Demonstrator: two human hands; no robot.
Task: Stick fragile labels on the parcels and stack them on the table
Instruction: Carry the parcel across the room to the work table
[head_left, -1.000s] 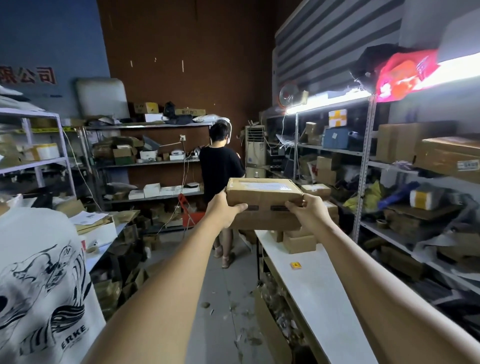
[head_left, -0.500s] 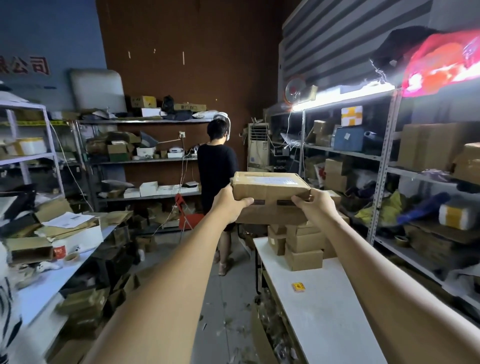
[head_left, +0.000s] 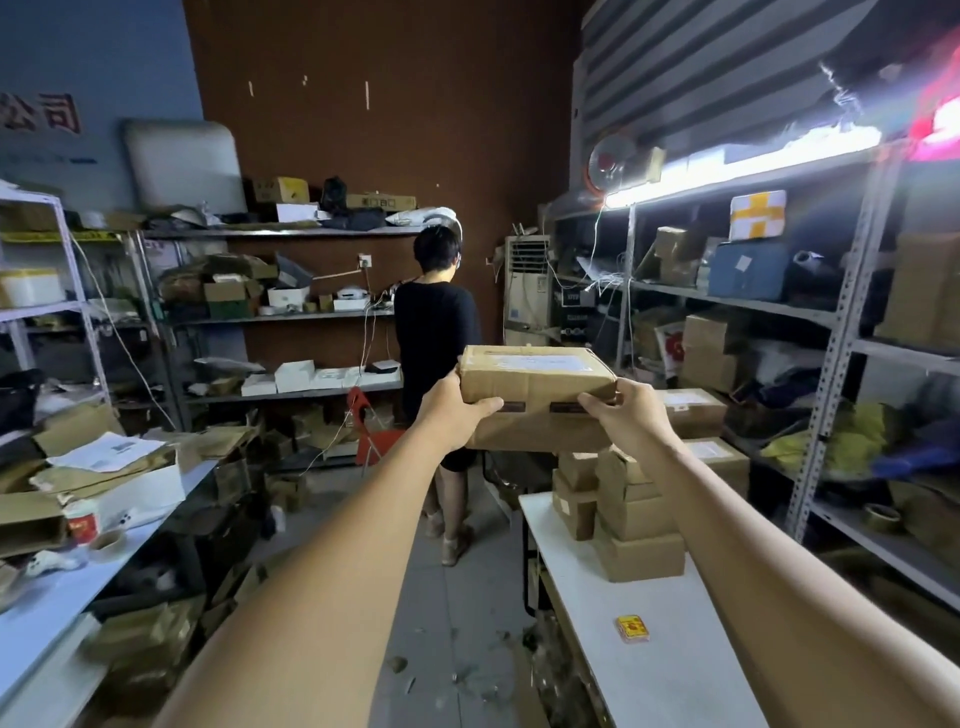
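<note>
I hold a flat brown cardboard parcel with a white shipping label on top, out at arm's length above the far end of the white table. My left hand grips its left end, thumb on the near face. My right hand grips its right end. A second brown box seems to sit under it, against my palms. Below stands a stack of small brown parcels on the table. A small yellow and red pad of fragile labels lies on the table nearer to me.
A person in a black shirt stands in the aisle beyond the parcel, back to me. Metal shelves full of boxes line the right. A cluttered white bench runs along the left. Cardboard scraps litter the floor.
The view has swung right and closer to the white table. The parcel stays gripped in both hands and now sits over the stack of small parcels.
</note>
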